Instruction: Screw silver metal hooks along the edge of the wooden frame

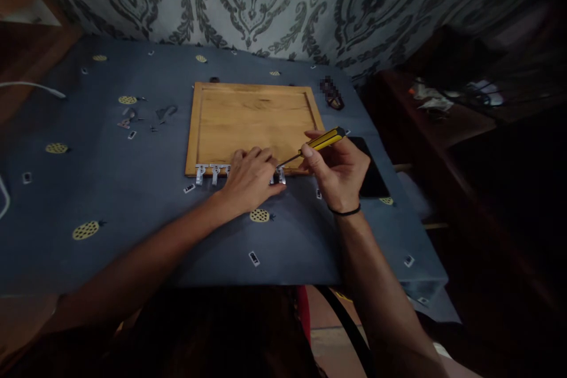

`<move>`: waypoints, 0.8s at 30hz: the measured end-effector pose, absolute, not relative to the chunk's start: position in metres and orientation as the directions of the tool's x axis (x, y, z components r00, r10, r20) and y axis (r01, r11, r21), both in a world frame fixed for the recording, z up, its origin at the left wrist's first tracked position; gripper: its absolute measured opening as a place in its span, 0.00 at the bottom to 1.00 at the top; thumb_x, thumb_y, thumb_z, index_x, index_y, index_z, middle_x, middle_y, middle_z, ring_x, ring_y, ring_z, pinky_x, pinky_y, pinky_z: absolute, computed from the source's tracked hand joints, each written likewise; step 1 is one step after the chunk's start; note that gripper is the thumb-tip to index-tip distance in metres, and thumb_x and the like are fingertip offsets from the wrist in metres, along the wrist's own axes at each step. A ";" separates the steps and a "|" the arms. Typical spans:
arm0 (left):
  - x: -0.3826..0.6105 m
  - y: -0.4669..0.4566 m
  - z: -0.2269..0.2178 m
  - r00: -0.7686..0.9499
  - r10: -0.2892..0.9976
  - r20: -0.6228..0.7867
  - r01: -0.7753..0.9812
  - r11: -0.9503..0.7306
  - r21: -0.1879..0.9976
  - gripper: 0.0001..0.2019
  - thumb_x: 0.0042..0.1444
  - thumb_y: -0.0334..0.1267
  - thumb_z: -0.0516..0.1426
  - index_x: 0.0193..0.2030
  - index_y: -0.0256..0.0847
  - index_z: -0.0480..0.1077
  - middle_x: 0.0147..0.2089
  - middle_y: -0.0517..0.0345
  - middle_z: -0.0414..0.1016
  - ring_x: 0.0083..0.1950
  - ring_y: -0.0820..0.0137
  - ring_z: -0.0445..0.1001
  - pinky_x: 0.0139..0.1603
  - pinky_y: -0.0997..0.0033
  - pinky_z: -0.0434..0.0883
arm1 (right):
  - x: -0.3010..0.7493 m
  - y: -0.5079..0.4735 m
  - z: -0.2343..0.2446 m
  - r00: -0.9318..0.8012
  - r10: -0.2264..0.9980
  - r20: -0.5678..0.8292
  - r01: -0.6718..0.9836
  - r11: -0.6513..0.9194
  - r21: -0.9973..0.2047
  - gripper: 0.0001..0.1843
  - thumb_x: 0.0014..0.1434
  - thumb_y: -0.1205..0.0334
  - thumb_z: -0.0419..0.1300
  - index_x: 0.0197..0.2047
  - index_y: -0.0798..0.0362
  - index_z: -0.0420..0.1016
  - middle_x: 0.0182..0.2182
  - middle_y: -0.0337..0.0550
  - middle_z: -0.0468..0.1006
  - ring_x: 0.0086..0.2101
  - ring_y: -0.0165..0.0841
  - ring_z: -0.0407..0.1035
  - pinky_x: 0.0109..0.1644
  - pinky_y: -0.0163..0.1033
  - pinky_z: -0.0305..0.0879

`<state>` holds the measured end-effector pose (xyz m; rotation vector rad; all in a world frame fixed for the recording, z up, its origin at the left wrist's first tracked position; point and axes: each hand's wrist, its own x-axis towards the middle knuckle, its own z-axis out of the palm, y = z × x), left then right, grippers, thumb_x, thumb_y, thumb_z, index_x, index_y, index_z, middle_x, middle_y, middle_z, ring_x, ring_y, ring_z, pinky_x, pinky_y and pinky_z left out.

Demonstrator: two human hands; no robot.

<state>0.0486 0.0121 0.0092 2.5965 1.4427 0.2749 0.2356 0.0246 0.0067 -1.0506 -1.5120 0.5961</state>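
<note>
A framed wooden board [252, 115] lies flat on the table. Along its near edge runs a row of silver metal hooks [199, 175], partly covered by my left hand [250, 180]. The left fingers press on the board's near edge while the thumb rests in front of it, beside the right-hand hooks. My right hand [339, 168] is closed around a yellow and black screwdriver [326, 139]. Its shaft slants down to the left, and its tip meets the hook strip near the left thumb. Whether a screw is under the tip is too small to tell.
The table's blue cloth [146, 201] has pineapple prints. Small loose hardware [153, 121] lies left of the board. A dark flat device [370, 168] sits behind my right hand, and a small dark object [334, 97] lies at the back right. White cable [35, 88] is at the left.
</note>
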 end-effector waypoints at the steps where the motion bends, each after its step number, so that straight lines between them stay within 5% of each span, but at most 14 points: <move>1: 0.049 0.012 0.009 0.516 0.852 0.085 0.823 -0.521 0.225 0.19 0.70 0.50 0.65 0.57 0.37 0.78 0.57 0.46 0.80 0.62 0.52 0.74 0.58 0.53 0.67 | 0.236 0.024 0.008 0.028 0.872 0.489 0.279 0.464 -0.841 0.20 0.59 0.42 0.76 0.44 0.48 0.85 0.36 0.38 0.83 0.22 0.25 0.72 0.27 0.36 0.75; 9: 0.050 0.012 0.011 0.510 0.856 0.085 0.828 -0.515 0.221 0.19 0.70 0.50 0.64 0.57 0.37 0.78 0.58 0.45 0.79 0.62 0.51 0.74 0.57 0.53 0.67 | 0.238 0.018 0.015 -0.058 0.909 0.412 0.224 0.414 -0.882 0.23 0.63 0.38 0.71 0.47 0.48 0.87 0.46 0.45 0.87 0.26 0.28 0.78 0.33 0.38 0.80; 18: 0.049 0.011 0.010 0.510 0.857 0.077 0.828 -0.513 0.227 0.18 0.70 0.50 0.64 0.56 0.38 0.78 0.57 0.47 0.80 0.62 0.52 0.74 0.57 0.53 0.67 | 0.235 0.020 0.008 0.029 0.815 0.579 0.335 0.537 -0.774 0.16 0.56 0.49 0.79 0.30 0.49 0.83 0.32 0.38 0.82 0.23 0.28 0.72 0.23 0.36 0.71; 24: 0.049 0.011 0.012 0.515 0.854 0.069 0.826 -0.517 0.226 0.17 0.70 0.49 0.64 0.55 0.38 0.78 0.56 0.46 0.79 0.61 0.51 0.74 0.57 0.52 0.67 | 0.229 0.017 0.010 0.223 0.765 0.604 0.276 0.545 -0.792 0.22 0.60 0.36 0.73 0.34 0.48 0.82 0.28 0.37 0.81 0.20 0.30 0.74 0.20 0.37 0.70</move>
